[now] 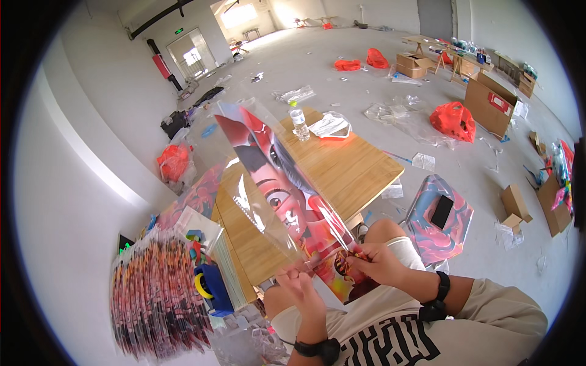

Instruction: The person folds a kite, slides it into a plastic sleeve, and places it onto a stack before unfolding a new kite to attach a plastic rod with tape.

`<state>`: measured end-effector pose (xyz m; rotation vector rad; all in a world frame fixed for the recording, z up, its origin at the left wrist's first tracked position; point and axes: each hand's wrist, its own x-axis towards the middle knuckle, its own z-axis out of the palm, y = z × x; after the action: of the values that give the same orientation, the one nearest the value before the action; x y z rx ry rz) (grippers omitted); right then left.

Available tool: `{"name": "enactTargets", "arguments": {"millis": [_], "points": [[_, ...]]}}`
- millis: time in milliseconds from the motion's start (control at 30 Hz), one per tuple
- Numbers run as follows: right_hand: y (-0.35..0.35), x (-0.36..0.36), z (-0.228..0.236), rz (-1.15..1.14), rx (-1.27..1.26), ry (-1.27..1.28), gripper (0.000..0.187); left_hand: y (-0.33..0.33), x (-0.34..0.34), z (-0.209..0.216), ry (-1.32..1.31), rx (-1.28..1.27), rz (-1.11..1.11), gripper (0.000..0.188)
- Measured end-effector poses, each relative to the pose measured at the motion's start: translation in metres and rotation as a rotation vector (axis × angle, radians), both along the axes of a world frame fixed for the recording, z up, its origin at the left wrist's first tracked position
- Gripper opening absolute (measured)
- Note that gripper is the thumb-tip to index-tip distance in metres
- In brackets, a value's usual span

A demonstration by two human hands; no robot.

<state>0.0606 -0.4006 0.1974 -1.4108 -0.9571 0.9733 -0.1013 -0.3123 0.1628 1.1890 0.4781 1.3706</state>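
Note:
A long glossy printed sheet (284, 201), folded or curled lengthwise and showing a large cartoon face in red and pink, leans away from my lap over the wooden table. Clear plastic (249, 210), like a sleeve, surrounds it and spreads out to its left. My right hand (377, 263) pinches the sheet's right edge near the bottom. At the lower left edge, my left hand (300, 285) has its fingers curled on the plastic sleeve. The sheet's lower end rests against my lap. Exactly where the sleeve's mouth lies is hard to make out.
On the wooden table (366, 168) stand a water bottle (299, 124) and a white packet (330, 125). Many sleeved prints (160, 293) lie at left beside a blue tape dispenser (213, 290). A phone (442, 211) rests on a printed stool (421, 238). Boxes and red bags litter the floor.

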Motion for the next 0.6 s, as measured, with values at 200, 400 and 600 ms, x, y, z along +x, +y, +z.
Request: {"name": "enactTargets", "arguments": {"millis": [200, 400, 600], "points": [[-0.002, 0.003, -0.005, 0.082, -0.041, 0.041, 0.021, 0.005, 0.004, 0.024, 0.002, -0.303, -0.311, 0.036], [0.002, 0.003, -0.013, 0.075, 0.058, -0.136, 0.022, 0.012, -0.004, 0.001, 0.189, -0.411, -0.439, 0.020], [0.001, 0.007, -0.003, 0.088, -0.233, 0.083, 0.020, 0.005, -0.001, 0.012, 0.466, -0.184, -0.343, 0.019]]}}
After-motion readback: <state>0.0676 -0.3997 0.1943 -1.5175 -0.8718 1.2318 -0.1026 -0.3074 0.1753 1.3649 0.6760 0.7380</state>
